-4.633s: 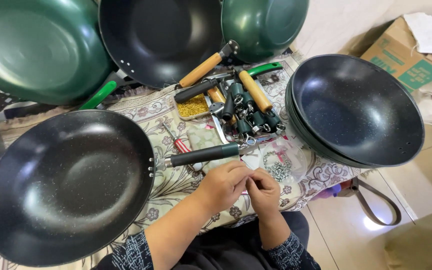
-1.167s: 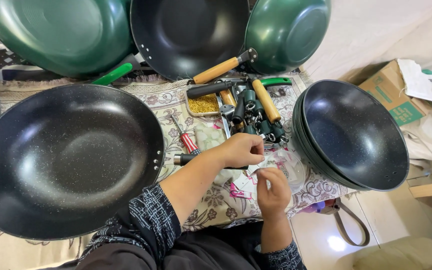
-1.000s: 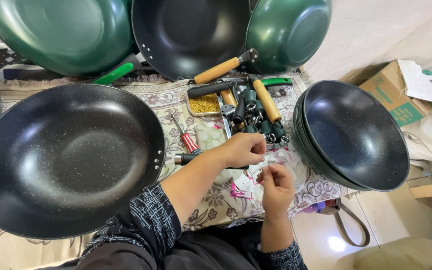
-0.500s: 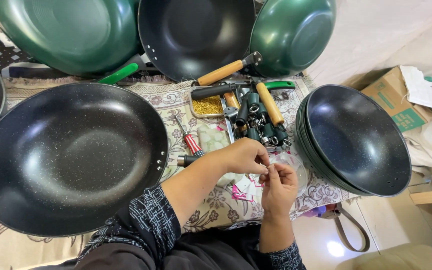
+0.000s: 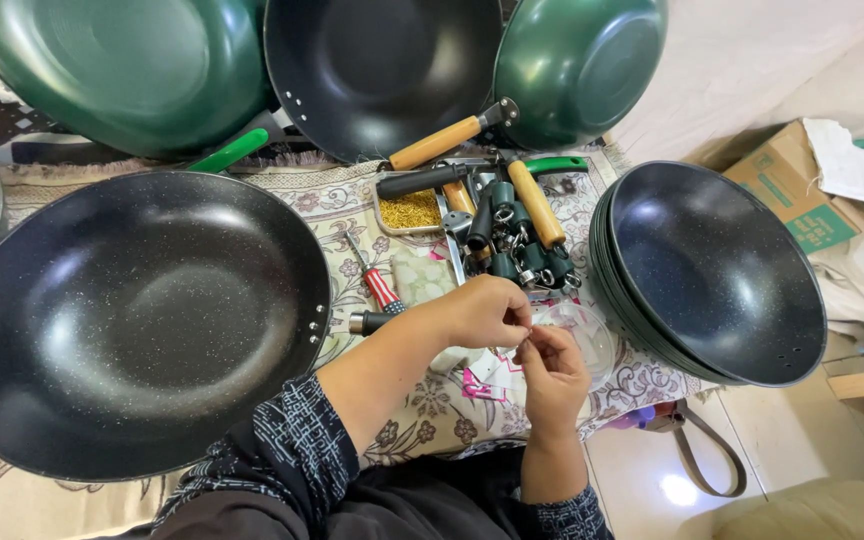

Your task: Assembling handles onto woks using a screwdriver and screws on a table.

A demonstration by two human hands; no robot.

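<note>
Between the two hands, just in front of the person's body, something very small is being worked; it is too tiny to identify, though from the parts lying about it is probably a screw or similar fastener. The left hand (image 5: 482, 312) is curled over a dark pan handle (image 5: 370, 322) whose metal end points at the rim holes of the big black wok (image 5: 137, 320); its grip looks closed around the handle, with its fingertips meeting those of the right hand (image 5: 552, 375). The right grip is pinched shut on the small piece. The step in hand appears to be readying a fastener for fitting the handle to the wok, and the next move would call for a steady pinch and careful lining-up with the holes. Just beyond the hands a red-handled screwdriver (image 5: 377, 285) lies on the patterned cloth (image 5: 422, 420) covering the desk, near a shallow tray of brass screws (image 5: 410, 210) and a cluster of loose handles (image 5: 512, 235). A stack of black woks (image 5: 717, 275) sits to the right, and green woks (image 5: 122, 70) lean at the back.
</note>
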